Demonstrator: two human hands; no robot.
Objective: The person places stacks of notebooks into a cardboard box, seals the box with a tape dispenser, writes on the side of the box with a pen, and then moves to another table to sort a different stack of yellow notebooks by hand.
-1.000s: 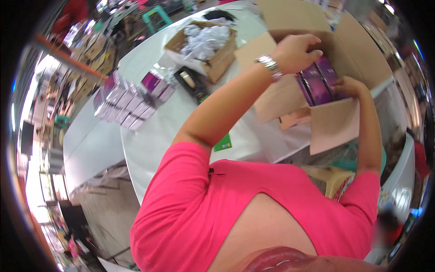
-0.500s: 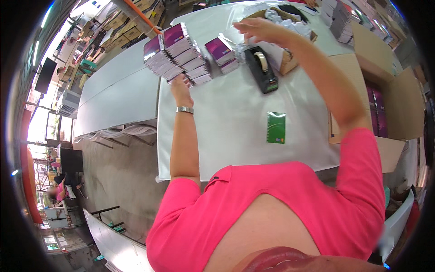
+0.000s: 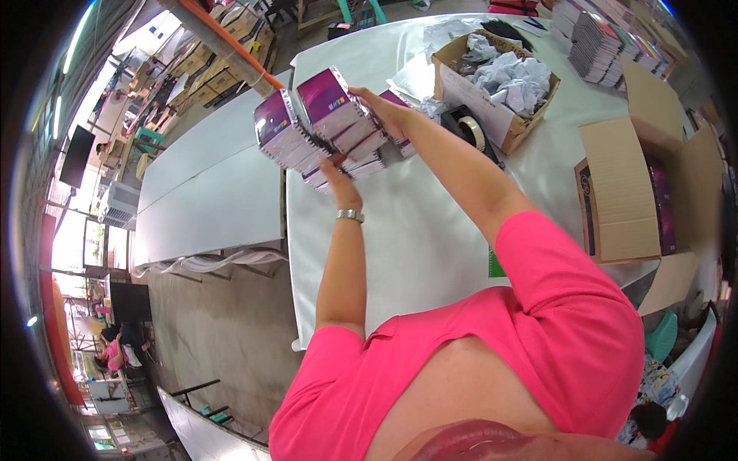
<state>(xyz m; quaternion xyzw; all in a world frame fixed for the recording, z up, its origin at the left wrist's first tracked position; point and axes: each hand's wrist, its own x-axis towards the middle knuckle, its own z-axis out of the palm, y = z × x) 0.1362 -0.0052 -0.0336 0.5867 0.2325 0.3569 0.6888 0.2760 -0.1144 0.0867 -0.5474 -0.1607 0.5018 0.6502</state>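
Note:
Shrink-wrapped stacks of purple spiral notebooks [image 3: 278, 127] stand side by side at the far left of the white table. My left hand [image 3: 338, 178] grips the near side of the right-hand notebook stack [image 3: 338, 115], its thumb at the gap between the stacks. My right hand [image 3: 390, 115] wraps around that stack's right side, fingers near the top cover. Partly behind my right wrist is a smaller purple notebook stack [image 3: 396, 97]. A black tape dispenser [image 3: 469, 129] sits beyond my right forearm. Only a strip of a green spiral notebook [image 3: 496, 265] shows past my right sleeve.
Crumpled white paper fills a low cardboard box [image 3: 480, 96] at the back. An open carton [image 3: 619, 196] with purple notebooks inside stands at the right. More notebook stacks [image 3: 596, 50] are at the far right. A second white table [image 3: 207, 177] adjoins on the left.
My right hand has come down and left from above the paper box onto the notebook stack. My left hand stays at the stack's near side. The view has shifted, and my arm now covers much of the green notebook.

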